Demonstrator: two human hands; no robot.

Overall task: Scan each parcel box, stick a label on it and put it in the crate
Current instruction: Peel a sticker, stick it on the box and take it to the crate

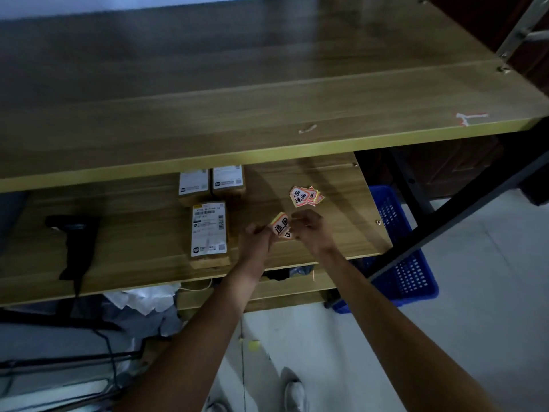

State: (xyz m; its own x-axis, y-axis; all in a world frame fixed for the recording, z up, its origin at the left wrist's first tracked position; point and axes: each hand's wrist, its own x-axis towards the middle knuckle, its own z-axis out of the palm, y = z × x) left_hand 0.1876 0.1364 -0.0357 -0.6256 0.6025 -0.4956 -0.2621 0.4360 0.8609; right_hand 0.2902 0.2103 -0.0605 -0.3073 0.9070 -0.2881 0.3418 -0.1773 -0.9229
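Red-and-white label (280, 226) pinched between left hand (256, 237) and right hand (310, 230), peeling; three boxes (208, 230) wait unlabelled on the surface (133, 233), blue crate (404, 263) apparently empty

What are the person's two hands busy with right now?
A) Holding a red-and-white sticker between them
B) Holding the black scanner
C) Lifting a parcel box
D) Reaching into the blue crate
A: the left hand and the right hand both pinch a red-and-white sticker above the shelf, while the scanner, the nearest parcel box and the blue crate are untouched.
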